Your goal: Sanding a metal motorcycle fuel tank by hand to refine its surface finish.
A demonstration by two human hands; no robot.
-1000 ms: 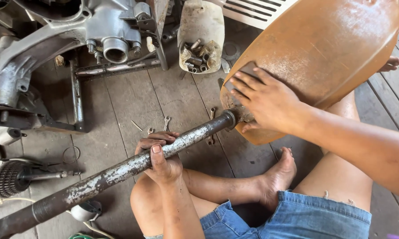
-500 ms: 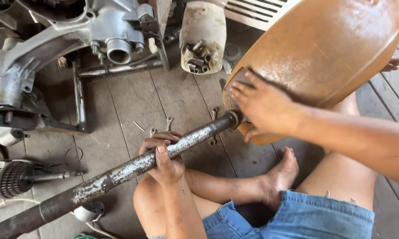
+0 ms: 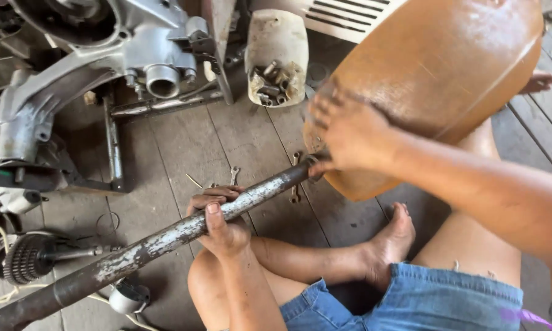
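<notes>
Fingers (image 3: 218, 195) of the left hand (image 3: 222, 222) are curled tight around a long, rusty steel pipe (image 3: 159, 242), thumb laid over the top, gripping it about midway along its length. That forearm comes straight up from the bottom of the view, wrist slightly bent over the person's own bare shin. The pipe slants from the lower left corner up to the right, where its end meets the lower edge of a large orange-brown curved metal shell (image 3: 435, 73). The right hand (image 3: 349, 132) lies spread on that shell just above the pipe's end, fingers apart and pressed flat against the surface; it is blurred, so I cannot tell exactly how far they wrap around the edge. The right arm reaches in from the lower right, crossing over the knee.

The person sits cross-legged in blue denim shorts (image 3: 411, 300) on a grey wooden plank floor (image 3: 239, 135), one bare foot (image 3: 389, 242) tucked under the shell. Small wrenches (image 3: 234, 175) lie on the planks near the pipe. A silver engine casing (image 3: 104, 55) sits at upper left on a dark frame, a cream-coloured container of bolts (image 3: 276, 58) stands beside it, and a toothed gear on a shaft (image 3: 28, 257) lies at the left edge.
</notes>
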